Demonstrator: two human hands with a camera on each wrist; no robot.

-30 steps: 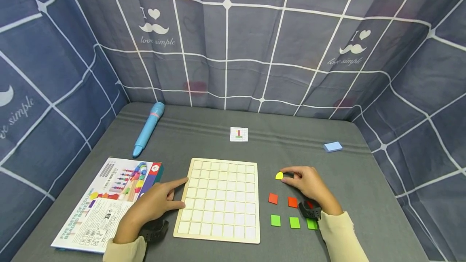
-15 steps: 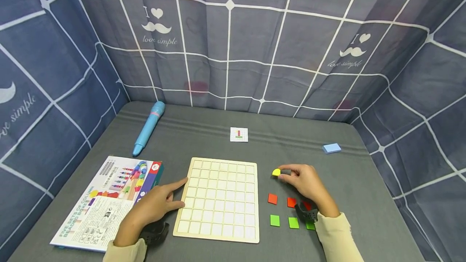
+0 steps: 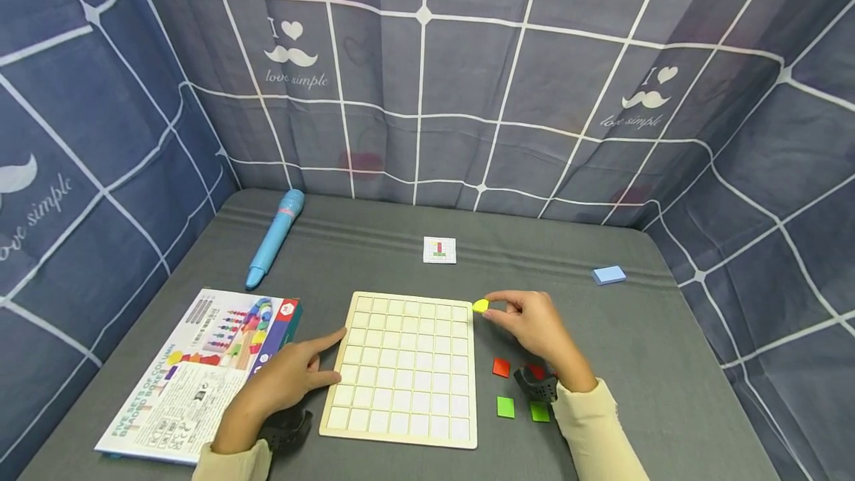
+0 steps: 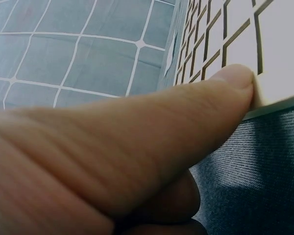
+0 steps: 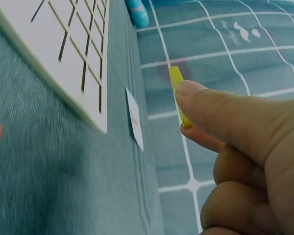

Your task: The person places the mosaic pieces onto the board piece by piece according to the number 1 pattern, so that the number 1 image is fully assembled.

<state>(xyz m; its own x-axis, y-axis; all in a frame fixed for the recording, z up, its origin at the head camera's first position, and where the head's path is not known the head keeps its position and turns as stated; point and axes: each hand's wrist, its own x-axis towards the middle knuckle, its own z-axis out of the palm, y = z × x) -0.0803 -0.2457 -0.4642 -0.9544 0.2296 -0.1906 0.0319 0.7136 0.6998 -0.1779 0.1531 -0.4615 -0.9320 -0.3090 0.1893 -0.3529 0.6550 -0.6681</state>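
Observation:
Between thumb and index finger, my right hand [image 3: 534, 324] pinches a small yellow tile [image 3: 480, 306] at the board's upper right corner. The right wrist view shows the yellow tile [image 5: 175, 77] edge-on, partly covered by the thumb. A pale wooden grid board [image 3: 401, 370] lies flat in front of me, its square cells bare. My left hand [image 3: 283, 375] touches the board's left edge with extended index finger and thumb, other fingers folded under. Up close in the left wrist view, the thumb [image 4: 232, 81] sits on the board's rim.
Red tiles [image 3: 501, 367] and green tiles [image 3: 505, 407] lie right of the board, some hidden under the right wrist. A pattern card [image 3: 439, 250] lies behind the board. A boxed set [image 3: 180, 384], a blue microphone-shaped toy [image 3: 274, 240] and a light blue block [image 3: 609, 275] lie around.
My right hand has carried the yellow tile leftward from above the red tiles to the board's upper right corner. The left hand stays at the board's edge.

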